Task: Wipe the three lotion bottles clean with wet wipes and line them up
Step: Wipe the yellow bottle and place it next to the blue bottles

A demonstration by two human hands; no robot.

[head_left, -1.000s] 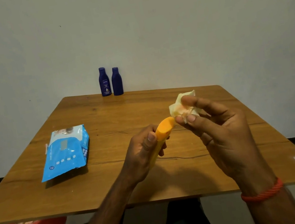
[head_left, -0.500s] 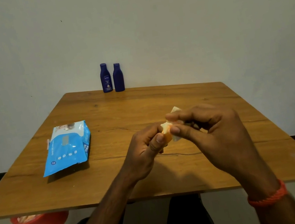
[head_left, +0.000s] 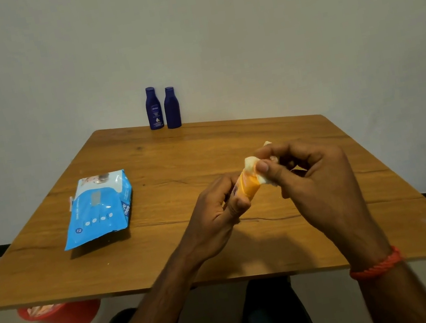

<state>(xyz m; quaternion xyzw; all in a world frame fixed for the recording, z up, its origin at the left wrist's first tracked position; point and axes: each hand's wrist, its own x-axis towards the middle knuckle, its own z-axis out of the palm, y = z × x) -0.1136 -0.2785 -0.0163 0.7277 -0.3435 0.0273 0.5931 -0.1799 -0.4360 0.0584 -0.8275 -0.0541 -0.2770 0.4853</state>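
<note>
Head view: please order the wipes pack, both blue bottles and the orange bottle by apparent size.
1. Wipes pack.
2. Left blue bottle and right blue bottle: alike, and farthest away.
Orange bottle: mostly covered, so unranked.

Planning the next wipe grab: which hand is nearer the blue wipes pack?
Left. The left hand, gripping the orange bottle, is right of the wipes pack; the right hand, pinching the wipe, is farther right.
</note>
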